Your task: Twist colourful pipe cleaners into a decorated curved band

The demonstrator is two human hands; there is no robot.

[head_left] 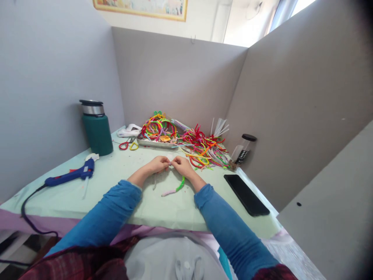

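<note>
Over the middle of the table, my left hand [159,165] and my right hand [182,165] meet fingertip to fingertip. Both are closed in a pinch on a small purple bit of a pipe cleaner, mostly hidden by the fingers. From beneath my right hand a green and pale pink length of pipe cleaner [180,185] curves down to the table; whether it joins the pinched bit is hidden. A thin greyish strand [154,182] hangs or lies below my left hand, too small to name.
Behind my hands are a metal tray [157,144] of coloured rings and a heap of pipe cleaners [204,146]. Scissors [128,146], a green bottle [97,132] and a corded blue glue gun [71,175] lie left. Rightward are a phone [246,194] and a black-capped clear container [244,149].
</note>
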